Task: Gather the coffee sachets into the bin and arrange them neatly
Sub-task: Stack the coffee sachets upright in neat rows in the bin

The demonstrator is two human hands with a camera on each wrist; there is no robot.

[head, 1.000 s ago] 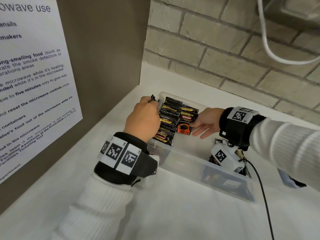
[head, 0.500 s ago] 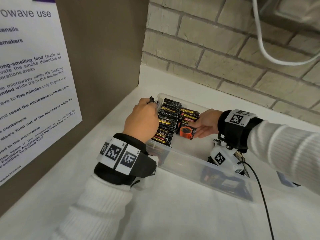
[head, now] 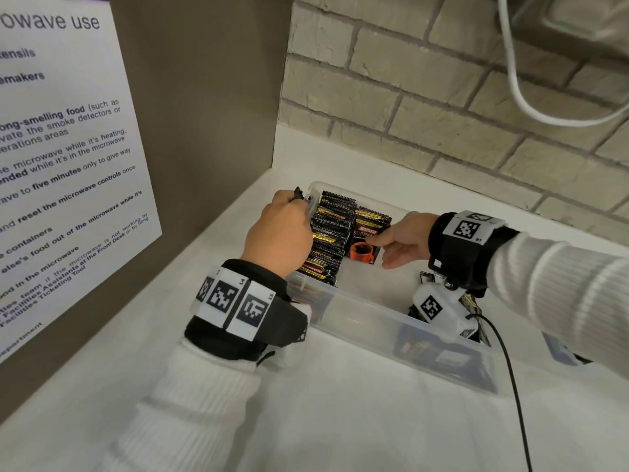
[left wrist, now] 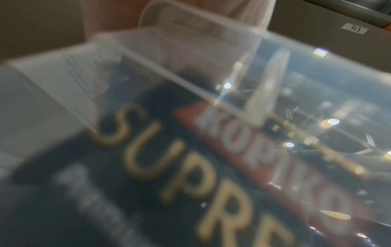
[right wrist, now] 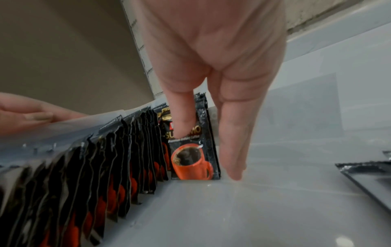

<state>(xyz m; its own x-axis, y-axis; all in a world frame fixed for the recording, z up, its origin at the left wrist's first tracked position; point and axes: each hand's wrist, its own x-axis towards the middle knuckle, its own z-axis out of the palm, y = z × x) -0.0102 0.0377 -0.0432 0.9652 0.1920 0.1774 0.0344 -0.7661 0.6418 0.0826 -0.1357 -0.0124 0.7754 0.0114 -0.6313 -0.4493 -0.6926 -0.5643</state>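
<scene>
A clear plastic bin [head: 391,321] sits on the white counter. Along its left wall, black coffee sachets [head: 332,233] stand on edge in a packed row [right wrist: 118,158]. My left hand [head: 282,233] grips the bin's left end wall, fingers curled over the rim [right wrist: 25,115]. My right hand [head: 391,247] is inside the bin and pinches an upright sachet with an orange cup [head: 364,247] at the start of a second row. The thumb [right wrist: 182,120] lies on its front [right wrist: 190,158], with fingers behind and beside it. The left wrist view shows a blurred sachet [left wrist: 169,167] through the bin wall.
More sachets lie flat at the bin's right end [head: 429,338] [right wrist: 370,180]. A brown panel with a notice [head: 68,148] stands at the left, with a brick wall [head: 442,114] and a white cable [head: 517,80] behind. A black wire [head: 510,386] trails over the counter.
My right hand closed from spread fingers beside the orange-cup sachet to a pinch on it, and the sachet now stands more upright. The left hand stayed on the bin.
</scene>
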